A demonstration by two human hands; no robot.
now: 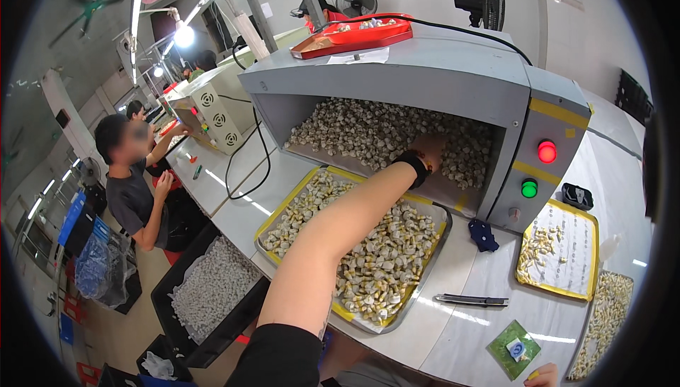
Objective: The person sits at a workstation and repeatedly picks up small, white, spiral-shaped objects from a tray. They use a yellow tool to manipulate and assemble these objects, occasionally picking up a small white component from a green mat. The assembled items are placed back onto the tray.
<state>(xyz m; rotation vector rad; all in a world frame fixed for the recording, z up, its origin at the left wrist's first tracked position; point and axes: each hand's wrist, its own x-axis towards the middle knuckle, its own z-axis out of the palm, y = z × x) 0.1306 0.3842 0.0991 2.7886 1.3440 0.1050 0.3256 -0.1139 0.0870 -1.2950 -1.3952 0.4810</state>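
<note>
My left arm stretches across a tray (430, 274) with a yellow-taped rim, heaped with small white-and-yellow pieces. The left hand (429, 148), with a dark band at its wrist, is inside the open grey box-shaped machine (397, 79). It touches a heap of small greyish-white pieces (354, 128) there; its fingers are lost in shadow among them. At the lower right edge only part of my right hand (544, 376) shows, with its fingers closed and a small yellow bit at the tips. Near it lies a green square (504, 348) with a small blue-and-white piece on it.
A red light (547, 151) glows above a green one on the machine. A black cutter knife (472, 300), a dark blue cloth (483, 235) and a yellow-edged tray (528, 274) lie rightward. A black crate (212, 351) stands lower left. A co-worker (134, 181) sits at left.
</note>
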